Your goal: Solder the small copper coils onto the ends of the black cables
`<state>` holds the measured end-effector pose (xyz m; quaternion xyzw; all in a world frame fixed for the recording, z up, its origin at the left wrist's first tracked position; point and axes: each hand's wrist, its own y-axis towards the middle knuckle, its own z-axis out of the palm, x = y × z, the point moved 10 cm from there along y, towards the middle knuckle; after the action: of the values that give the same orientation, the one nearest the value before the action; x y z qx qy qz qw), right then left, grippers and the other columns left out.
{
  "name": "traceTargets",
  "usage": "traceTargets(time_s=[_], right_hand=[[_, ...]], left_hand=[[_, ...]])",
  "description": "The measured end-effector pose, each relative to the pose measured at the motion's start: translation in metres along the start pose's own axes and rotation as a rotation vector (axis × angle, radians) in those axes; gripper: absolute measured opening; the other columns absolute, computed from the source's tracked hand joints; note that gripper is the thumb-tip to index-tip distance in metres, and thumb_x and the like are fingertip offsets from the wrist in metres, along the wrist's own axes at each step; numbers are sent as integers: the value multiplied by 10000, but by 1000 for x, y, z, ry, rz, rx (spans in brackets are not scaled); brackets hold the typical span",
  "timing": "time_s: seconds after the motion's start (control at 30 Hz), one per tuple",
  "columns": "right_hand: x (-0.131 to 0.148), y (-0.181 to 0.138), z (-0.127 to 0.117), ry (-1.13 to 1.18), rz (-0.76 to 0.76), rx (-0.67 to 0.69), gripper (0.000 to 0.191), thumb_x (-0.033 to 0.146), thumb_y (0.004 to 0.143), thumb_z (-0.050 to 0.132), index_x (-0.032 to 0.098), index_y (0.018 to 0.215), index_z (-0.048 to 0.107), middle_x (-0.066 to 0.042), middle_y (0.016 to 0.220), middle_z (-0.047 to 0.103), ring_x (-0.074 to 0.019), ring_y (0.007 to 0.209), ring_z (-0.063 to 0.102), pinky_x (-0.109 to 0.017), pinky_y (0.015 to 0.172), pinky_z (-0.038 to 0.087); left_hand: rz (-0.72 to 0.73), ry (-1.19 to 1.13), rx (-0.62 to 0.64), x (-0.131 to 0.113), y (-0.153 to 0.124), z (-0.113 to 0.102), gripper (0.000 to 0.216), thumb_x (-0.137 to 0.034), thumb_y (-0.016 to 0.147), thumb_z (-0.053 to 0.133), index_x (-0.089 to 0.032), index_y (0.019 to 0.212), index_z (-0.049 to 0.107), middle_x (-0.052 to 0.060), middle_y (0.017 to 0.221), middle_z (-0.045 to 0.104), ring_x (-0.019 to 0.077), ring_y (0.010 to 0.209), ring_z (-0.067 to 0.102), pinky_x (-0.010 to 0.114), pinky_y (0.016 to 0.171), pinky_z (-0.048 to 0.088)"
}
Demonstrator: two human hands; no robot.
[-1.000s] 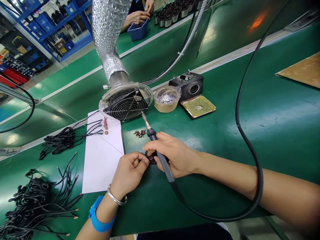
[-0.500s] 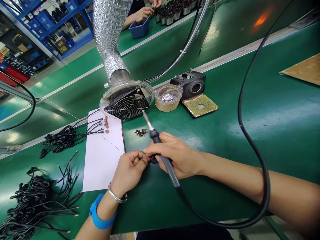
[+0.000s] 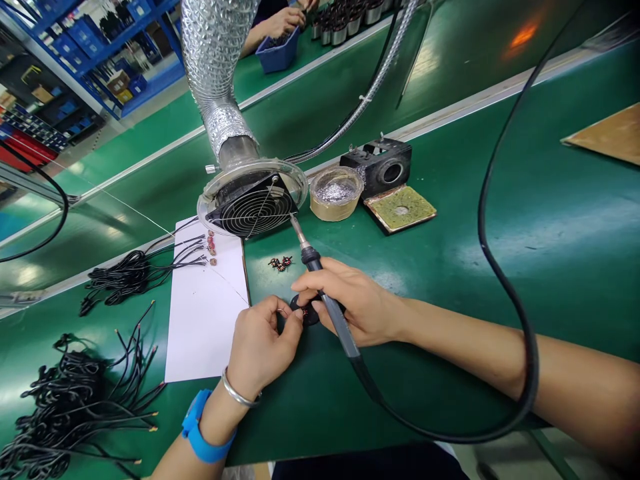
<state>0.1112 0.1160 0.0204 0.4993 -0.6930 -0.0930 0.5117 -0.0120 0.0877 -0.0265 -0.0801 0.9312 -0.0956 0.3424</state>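
My right hand (image 3: 357, 303) is closed around a soldering iron (image 3: 333, 313), its tip pointing up and away near the fan. The fingers of that hand also reach the edge of a small round black part (image 3: 311, 316) with reddish bits on it. My left hand (image 3: 265, 343) pinches thin solder wire (image 3: 231, 285) that comes in over the white sheet. Its thumb tip lies at the black part, partly covering it. Beyond my hands is a little cluster of small black-and-copper pieces (image 3: 281, 263).
A fume duct with a fan (image 3: 257, 207) hangs ahead. Beside it stand a round solder tub (image 3: 336, 200), an iron stand (image 3: 380, 167) and a yellow sponge (image 3: 403, 208). Black cables (image 3: 65, 400) lie left, others on white paper (image 3: 200, 333). Another person's hand (image 3: 285, 23) works across the bench.
My left hand has shifted slightly right, its thumb now extended at the black part. My right fingers have lifted a little, showing more of the part. The iron's tip has moved slightly right.
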Motion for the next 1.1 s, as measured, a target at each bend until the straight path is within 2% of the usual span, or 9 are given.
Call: traceTargets(time_s=[0.3,0.43,0.57,0.67,0.73,0.83,0.93,1.0,1.1], right_hand=[[4,2,1,-10,-10,27,272,120,874,451,175,1140,478,-44,833,649,-194,766,490,-330,706,426],[7,3,5,-58,-49,62,214,165,900,421,176,1101,493,-40,819,643,-189,729,471,-321,691,398],[1,1,10,-133,-25,106,197,182,901,411,169,1069,513,-48,802,629,-194,707,439,-322,671,376],[-3,0,8,-129,-3,116,203,175,887,429,173,1072,512,-51,823,635,-197,724,450,-321,672,390],[-3,-2,2,-110,6,75,253,156,854,467,175,1104,500,-52,844,647,-199,743,470,-325,681,411],[-4,-5,-6,-58,35,6,399,90,776,512,177,1164,473,-45,846,651,-202,775,505,-339,712,452],[-7,-9,-6,-25,68,-9,452,63,763,518,186,1194,458,-41,845,640,-200,795,523,-350,738,485],[-7,-9,-4,-20,70,-11,428,63,792,512,191,1197,456,-36,842,637,-192,789,529,-345,738,492],[-6,-8,-1,-25,51,-15,393,56,817,502,195,1183,460,-27,827,649,-187,785,529,-332,728,487]], left_hand=[[85,116,-39,-9,-2,-6,147,-223,836,519,-188,770,646,-103,445,241,88,408,258,226,459,209],[105,86,3,-8,-3,-4,176,-246,875,506,-188,812,660,-92,464,270,93,428,279,226,468,220],[139,77,34,-9,-1,-1,207,-280,920,482,-192,846,654,-78,488,316,102,453,307,229,481,245],[180,132,24,-14,-3,-2,210,-268,929,472,-196,852,653,-71,491,354,105,452,331,231,488,268],[210,167,-18,-17,-7,-6,173,-269,916,500,-197,878,652,-74,476,376,105,430,349,233,477,275],[318,192,-104,-26,-15,-10,128,-272,882,567,-192,942,648,-48,529,536,108,436,446,235,477,320],[457,241,-157,-36,-23,-6,111,-244,883,579,-189,945,653,24,764,721,128,568,605,239,561,417],[499,278,-165,-38,-25,-1,103,-220,895,562,-186,917,657,37,818,745,143,639,655,245,608,448],[510,270,-143,-38,-27,2,102,-192,889,557,-183,872,656,29,778,737,144,651,660,245,611,446]])
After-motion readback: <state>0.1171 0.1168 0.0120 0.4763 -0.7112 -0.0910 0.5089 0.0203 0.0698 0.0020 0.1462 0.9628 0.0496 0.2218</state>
